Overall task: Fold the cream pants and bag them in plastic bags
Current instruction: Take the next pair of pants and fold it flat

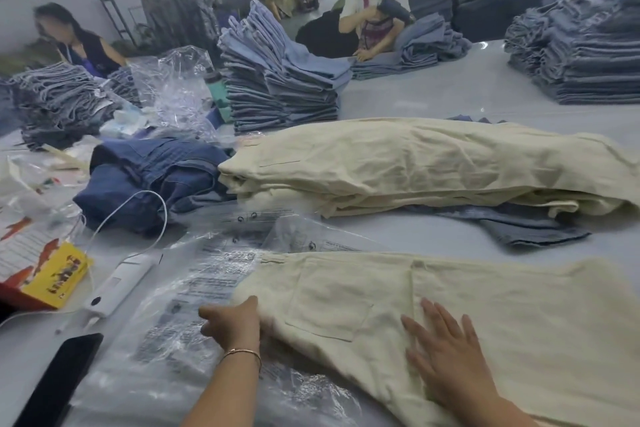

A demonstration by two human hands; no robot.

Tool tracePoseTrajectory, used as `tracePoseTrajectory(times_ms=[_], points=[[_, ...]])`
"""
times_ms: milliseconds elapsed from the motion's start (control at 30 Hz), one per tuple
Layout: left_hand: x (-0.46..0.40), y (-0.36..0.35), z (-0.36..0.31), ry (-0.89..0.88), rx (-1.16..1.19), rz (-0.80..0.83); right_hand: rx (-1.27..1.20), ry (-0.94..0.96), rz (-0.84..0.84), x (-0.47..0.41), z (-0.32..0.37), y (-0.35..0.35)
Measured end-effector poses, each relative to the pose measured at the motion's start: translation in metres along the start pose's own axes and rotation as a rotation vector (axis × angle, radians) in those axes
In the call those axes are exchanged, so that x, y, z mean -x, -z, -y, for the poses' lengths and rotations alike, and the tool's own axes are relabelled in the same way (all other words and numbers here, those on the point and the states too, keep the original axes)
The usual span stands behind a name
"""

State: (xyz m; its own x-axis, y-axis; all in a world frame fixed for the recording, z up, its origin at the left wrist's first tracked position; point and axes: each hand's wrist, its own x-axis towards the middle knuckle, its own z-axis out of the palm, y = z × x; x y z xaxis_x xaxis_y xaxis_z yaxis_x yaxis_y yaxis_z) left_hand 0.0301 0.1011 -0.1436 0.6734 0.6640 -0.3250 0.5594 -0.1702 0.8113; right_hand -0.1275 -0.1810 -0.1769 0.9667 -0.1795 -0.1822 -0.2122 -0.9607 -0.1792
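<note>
One pair of cream pants (467,305) lies spread flat in front of me, back pocket up, its waist end to the left over clear plastic bags (194,295). My left hand (233,324) grips the waist edge of these pants, fingers tucked under the cloth. My right hand (446,350) rests flat on top of them, fingers straight and spread, just right of the pocket. Behind them sits a pile of more cream pants (415,166), stacked lengthwise across the table.
Crumpled dark blue jeans (152,177) lie left of the cream pile. A white charger with cable (121,284), a black phone (59,381) and a yellow box (59,274) sit at my left. Stacks of folded jeans (277,87) and two other people stand farther back.
</note>
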Motion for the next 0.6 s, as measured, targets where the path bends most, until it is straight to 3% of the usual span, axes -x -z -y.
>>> tracePoseTrajectory(times_ms=[100,233,333,467,600], points=[[0.005,-0.005,0.007,0.121,0.234,0.069,-0.005,-0.011,0.02,0.0,-0.001,-0.003],[0.039,-0.011,0.015,0.123,0.291,0.362,-0.105,0.032,0.055,0.002,-0.005,0.005],[0.074,-0.01,-0.002,-0.114,0.364,0.379,-0.41,0.03,0.041,0.006,-0.014,0.034],[0.161,-0.014,-0.052,-0.566,0.294,0.376,-1.24,-0.047,0.007,0.022,-0.031,0.106],[0.276,-0.041,-0.068,-1.031,0.078,0.512,-1.496,0.125,-0.127,0.048,-0.046,0.16]])
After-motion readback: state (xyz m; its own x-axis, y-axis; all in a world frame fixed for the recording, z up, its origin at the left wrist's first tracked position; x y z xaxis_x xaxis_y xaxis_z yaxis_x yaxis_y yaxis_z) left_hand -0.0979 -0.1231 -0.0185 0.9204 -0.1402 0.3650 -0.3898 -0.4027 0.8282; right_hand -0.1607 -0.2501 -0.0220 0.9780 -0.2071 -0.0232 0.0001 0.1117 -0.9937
